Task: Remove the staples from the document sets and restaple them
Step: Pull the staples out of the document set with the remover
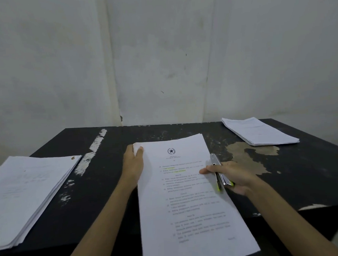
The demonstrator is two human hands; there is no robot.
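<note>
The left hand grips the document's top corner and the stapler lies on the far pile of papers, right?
Not quite. The left hand grips the document's top corner, but the stapler is in the right hand at the document's right edge, not on the far pile; the head view shows it.

Dim, soft, wide-angle edge distortion

Document set [188, 201] lay before me on tabletop [111, 167] | stapler [214, 159] over its right edge | thick stack [25, 192] at my left | thin stack [260, 131] far right
</note>
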